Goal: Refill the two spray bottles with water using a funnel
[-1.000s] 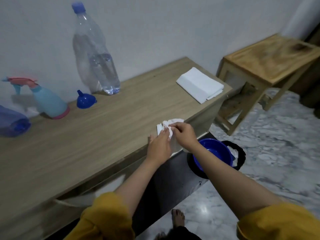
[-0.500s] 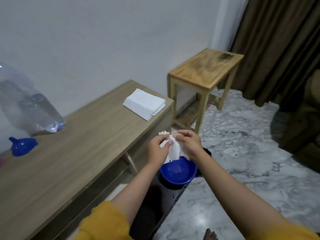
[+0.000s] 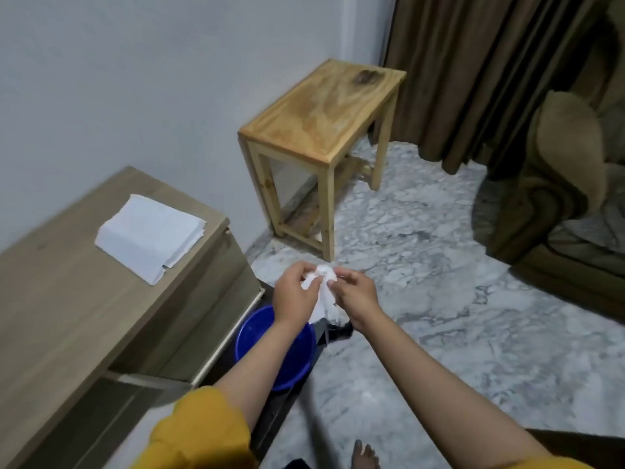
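Note:
My left hand (image 3: 294, 296) and my right hand (image 3: 355, 294) both pinch a crumpled white tissue (image 3: 321, 282) between them, held in the air past the end of the wooden bench (image 3: 67, 316). The tissue hangs just above and to the right of a blue bowl (image 3: 275, 346) that sits on the floor beside the bench. The spray bottles, the funnel and the water bottle are out of view.
A stack of folded white tissues (image 3: 148, 235) lies on the bench's right end. A small wooden side table (image 3: 321, 110) stands by the wall. Brown curtains (image 3: 473, 79) and an armchair (image 3: 568, 184) are at the right. The floor is grey marble (image 3: 456, 316).
My view has swung right, so the bottles and funnel have left the frame. Both hands carried the tissue off the bench edge to a spot over the blue bowl.

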Available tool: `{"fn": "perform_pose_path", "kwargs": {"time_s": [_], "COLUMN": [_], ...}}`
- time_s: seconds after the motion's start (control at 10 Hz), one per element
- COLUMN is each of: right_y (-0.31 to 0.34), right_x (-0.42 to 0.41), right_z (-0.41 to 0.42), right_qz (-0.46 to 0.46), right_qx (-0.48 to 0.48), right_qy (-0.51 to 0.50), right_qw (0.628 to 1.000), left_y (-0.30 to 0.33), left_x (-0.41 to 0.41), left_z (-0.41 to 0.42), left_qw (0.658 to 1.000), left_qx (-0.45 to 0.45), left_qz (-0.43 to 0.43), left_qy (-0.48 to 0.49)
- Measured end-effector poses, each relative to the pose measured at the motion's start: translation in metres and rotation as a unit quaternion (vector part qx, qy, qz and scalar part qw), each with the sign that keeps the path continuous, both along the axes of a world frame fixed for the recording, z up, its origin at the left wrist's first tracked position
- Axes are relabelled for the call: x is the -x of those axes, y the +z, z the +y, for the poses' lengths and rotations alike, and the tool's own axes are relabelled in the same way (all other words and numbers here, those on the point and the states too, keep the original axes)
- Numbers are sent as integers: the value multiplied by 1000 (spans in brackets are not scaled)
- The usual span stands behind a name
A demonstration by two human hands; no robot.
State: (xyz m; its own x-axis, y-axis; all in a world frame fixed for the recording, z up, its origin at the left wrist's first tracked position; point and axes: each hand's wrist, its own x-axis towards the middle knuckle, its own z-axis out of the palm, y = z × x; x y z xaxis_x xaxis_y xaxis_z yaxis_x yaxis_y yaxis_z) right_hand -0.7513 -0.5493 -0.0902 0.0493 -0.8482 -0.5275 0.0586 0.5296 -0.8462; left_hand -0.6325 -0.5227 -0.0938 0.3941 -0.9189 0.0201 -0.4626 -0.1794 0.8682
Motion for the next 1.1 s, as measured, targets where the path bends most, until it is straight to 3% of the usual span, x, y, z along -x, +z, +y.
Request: {"fn": "perform_pose_path", "kwargs": {"time_s": [0.2, 0.4, 0.6, 0.7, 0.8, 0.9, 1.1], "right_y": [-46, -109, -175, -213, -249, -264, -257], "right_x": [7, -6, -13, -13, -7, 6, 18], "right_z": [-44, -95, -134, -162, -185, -196, -188], "right_qz": [26, 89, 124, 129, 153, 182, 231], "right_qx": [-62, -103, -163, -178, -218, -254, -240], "right_qy": [-80, -55, -63, -38, 34, 73, 112], "right_qw": [995, 989, 977, 975, 963, 947, 936], "left_y": [-52, -119, -182, -215, -260, -296, -279], "left_x": [4, -6, -7, -9, -14, -20, -12], "left_z": [-50, -100, -137, -163, -187, -191, -175], "left_qw": [989, 979, 975, 963, 904, 866, 889], "left_qx": [-100, -179, -211, -246, -369, -453, -437], "left_qz": [-14, 45, 26, 5, -48, -46, 3], "left_qy": [-109, -88, -68, -108, -209, -208, -134]}}
